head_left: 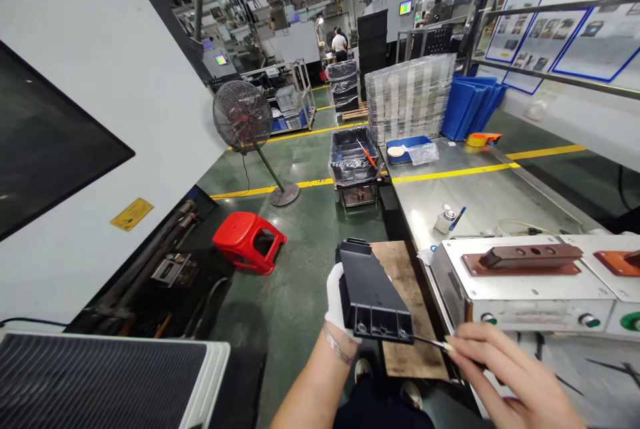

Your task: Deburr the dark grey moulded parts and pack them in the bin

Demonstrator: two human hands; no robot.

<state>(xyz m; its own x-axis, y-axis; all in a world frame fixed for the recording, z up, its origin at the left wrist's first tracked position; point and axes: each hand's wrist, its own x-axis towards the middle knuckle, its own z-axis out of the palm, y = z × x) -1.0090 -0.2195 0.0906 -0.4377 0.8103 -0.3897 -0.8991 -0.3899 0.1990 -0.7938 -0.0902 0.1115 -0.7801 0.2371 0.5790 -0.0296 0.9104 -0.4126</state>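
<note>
The left hand (334,299), in a white glove, holds the black plastic part (375,285) along its side, ribbed end toward the person. The right hand (510,365), bare, has its fingers closed on a thin tool (429,341), its tip at the part's near right corner; whether it touches, I cannot tell. Pressed too hard, that tip could slip off the corner and scratch the plastic or catch the glove; a loose grip could let the part turn and drop past the wooden board (417,359) below it. Just beyond the right hand, the metal box (535,282) and the table (425,199) edge leave little room for knuckles. Left of the gloved hand is open floor (300,295), with the red stool (245,235) well ahead.
</note>
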